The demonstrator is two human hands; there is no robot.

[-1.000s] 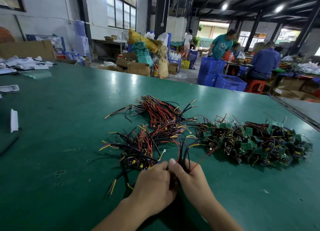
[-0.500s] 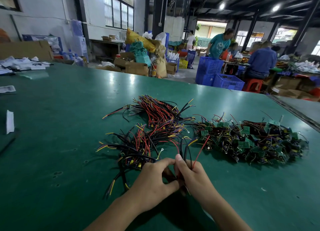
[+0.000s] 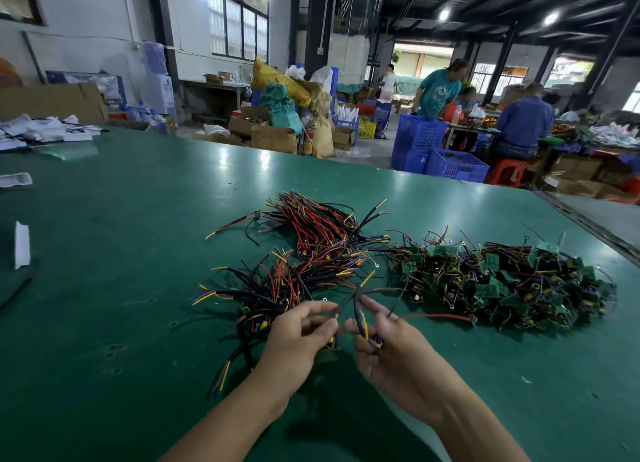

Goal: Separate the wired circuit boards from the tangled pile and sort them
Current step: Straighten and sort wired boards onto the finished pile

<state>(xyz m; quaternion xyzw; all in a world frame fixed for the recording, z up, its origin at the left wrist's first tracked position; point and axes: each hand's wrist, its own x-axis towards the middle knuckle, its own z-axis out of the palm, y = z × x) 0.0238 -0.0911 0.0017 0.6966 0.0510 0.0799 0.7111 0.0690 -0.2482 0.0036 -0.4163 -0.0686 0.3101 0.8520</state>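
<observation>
- The left hand [image 3: 298, 330], low in the centre of the frame, pinches one strand of the held wires [image 3: 358, 311] between thumb and forefinger. The other fingers are curled under it.
- The held wires rise between the two hands as a few dark strands that cross each other. I think it is better to pull them apart slowly, one strand at a time, so that the crossing opens and does not tighten.
- The right hand [image 3: 394, 357], just right of the centre, has its fingers curled round the lower ends of the same strands. Whether a board hangs below the hands I cannot tell.
- A red wire [image 3: 433, 316] runs from the right hand toward the right and ends close to the board pile. In my judgement it could catch there, so it should be lifted free first.
- A white scrap [image 3: 21, 245] lies on the green table [image 3: 138, 219] at the far left, well apart from the work.
- A heap of loose wires [image 3: 277, 288] lies just above the left hand, with a second bundle [image 3: 318, 226] behind it. These seem to be the sorted side.
- The pile of wired circuit boards [image 3: 502, 281] lies at the centre right, tangled and not yet separated.
- Blue crates [image 3: 453, 165] and seated people are at the upper right, beyond the table.
</observation>
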